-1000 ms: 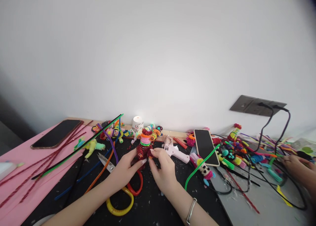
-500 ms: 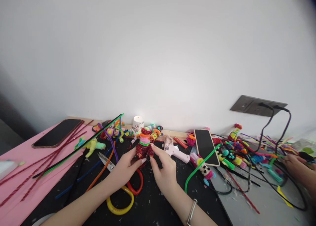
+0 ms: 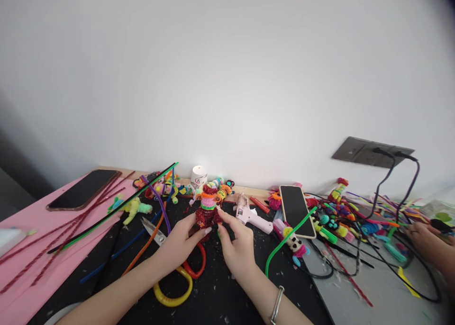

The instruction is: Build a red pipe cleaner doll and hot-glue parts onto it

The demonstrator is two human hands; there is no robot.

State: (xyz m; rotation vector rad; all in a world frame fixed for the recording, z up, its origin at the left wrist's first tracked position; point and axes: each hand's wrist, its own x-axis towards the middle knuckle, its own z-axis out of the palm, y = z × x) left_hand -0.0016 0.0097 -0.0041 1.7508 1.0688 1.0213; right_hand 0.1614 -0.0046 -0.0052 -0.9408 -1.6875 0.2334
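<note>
A small figure of dark red, glittery pipe cleaner (image 3: 208, 216) with orange, pink and green bands is held upright above the black mat. My left hand (image 3: 183, 243) is closed on its left side, thumb and fingers pinching the lower part. From the other side, my right hand (image 3: 236, 239) grips it between thumb and index finger. Below and left of it lie big scissors (image 3: 173, 294) with a yellow and a red handle, blades spread, partly under my left forearm. Just right of the figure rests a pale pink glue gun (image 3: 253, 217).
Dark red pipe cleaners (image 3: 64, 230) and a phone (image 3: 85, 190) lie on a pink board at left. A second phone (image 3: 297, 211), heaped pipe-cleaner toys (image 3: 337, 221) and black cables are at right. Another person's hand (image 3: 430, 237) is at the right edge. A paper cup (image 3: 198, 176) stands behind.
Both hands stay around the red figure, almost unmoved. My right thumb has shifted slightly, and a green spot now shows by its tip.
</note>
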